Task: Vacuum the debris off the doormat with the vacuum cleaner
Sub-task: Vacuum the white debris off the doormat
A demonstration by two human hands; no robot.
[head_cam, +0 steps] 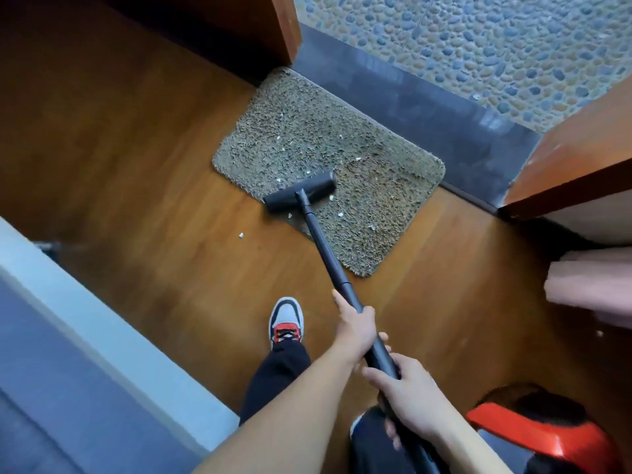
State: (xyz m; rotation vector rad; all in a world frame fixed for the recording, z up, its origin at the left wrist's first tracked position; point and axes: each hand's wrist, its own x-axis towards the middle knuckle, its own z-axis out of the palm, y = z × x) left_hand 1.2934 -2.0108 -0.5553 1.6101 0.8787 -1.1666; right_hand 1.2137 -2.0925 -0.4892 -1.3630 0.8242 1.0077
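One floor of glossy brown wood planks filled most of the view. Beyond one smooth dark stone threshold lay pebbled paving.

One doormat, a round-cornered rectangle of shaggy grey-brown pile, lay on the wood against that threshold.

One vacuum cleaner: its glossy red body sat lower right, partly cut off. One straight matte black tube ran to one flat, bar-shaped black floor head, which rested on the mat's near-left edge.

Two hands, close but apart, both clamped round the tube: the left hand higher, the right hand just below it.

One shoe, grey-white with a red and black lace panel, stood left of the tube.

White scraps: we counted roughly ten, small and irregular, scattered on the pile. One more stray scrap lay on bare wood, left of the head.
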